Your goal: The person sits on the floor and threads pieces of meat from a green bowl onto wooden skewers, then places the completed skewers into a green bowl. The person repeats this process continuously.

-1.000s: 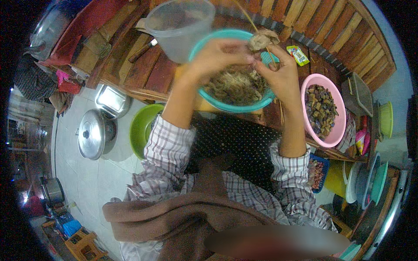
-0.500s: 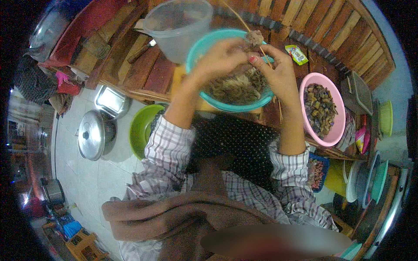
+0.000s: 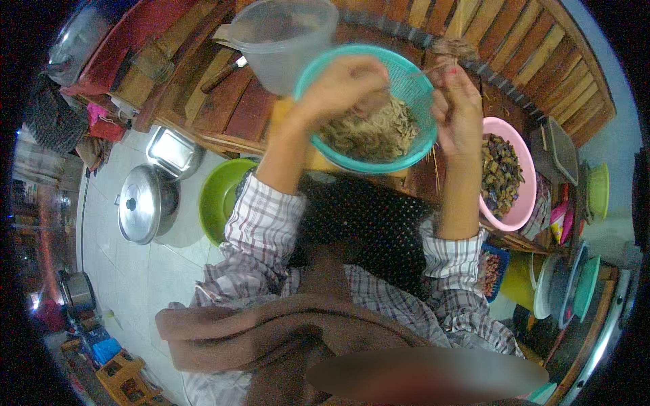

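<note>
My right hand (image 3: 460, 108) is raised at the right rim of a turquoise colander (image 3: 430, 111). Its fingers pinch a thin wooden skewer (image 3: 462, 19), which is blurred and points away from me. Grey-brown food (image 3: 452, 51) is bunched on the skewer just beyond my fingertips. Over the colander's left side is my left hand (image 3: 349, 84), its fingers curled together. A brownish bit seems to sit under them, too blurred to name. Below lies a heap of grey-brown food strips (image 3: 379, 132) in the colander.
On the right stands a pink basin (image 3: 529, 183) of dark and yellowish chunks. A clear plastic tub (image 3: 274, 64) and a knife (image 3: 223, 74) are at the back left. A green basin (image 3: 213, 203) and a lidded metal pot (image 3: 140, 210) stand on the floor.
My right hand has moved right and away with the skewer and its food. The hands, close together before, are now apart. My left hand stays over the colander with its fingers curled.
</note>
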Demonstrator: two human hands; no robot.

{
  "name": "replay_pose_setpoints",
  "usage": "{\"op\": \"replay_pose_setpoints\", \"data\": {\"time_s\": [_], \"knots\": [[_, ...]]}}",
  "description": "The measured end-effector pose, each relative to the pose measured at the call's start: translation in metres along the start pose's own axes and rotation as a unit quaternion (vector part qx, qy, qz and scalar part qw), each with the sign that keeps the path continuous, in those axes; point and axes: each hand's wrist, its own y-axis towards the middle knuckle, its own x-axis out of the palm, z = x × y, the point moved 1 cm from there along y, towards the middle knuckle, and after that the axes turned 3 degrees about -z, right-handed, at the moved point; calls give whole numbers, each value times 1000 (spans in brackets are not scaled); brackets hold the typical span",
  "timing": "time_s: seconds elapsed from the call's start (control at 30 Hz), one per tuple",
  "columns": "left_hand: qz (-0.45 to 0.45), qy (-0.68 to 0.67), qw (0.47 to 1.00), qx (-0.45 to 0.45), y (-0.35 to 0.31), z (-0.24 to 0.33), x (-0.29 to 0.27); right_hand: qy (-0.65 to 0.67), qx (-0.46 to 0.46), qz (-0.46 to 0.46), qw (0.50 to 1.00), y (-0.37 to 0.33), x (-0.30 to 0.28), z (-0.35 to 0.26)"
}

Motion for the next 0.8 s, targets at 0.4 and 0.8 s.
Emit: {"op": "replay_pose_setpoints", "data": {"time_s": [0.4, 0.8], "knots": [[-9, -526, 850, -29, 12, -10, 29, -304, -135, -83, 939, -14, 22, 16], [87, -540, 836, -52, 3, 2, 28, -270, -65, 5, 961, -3, 5, 17]]}}
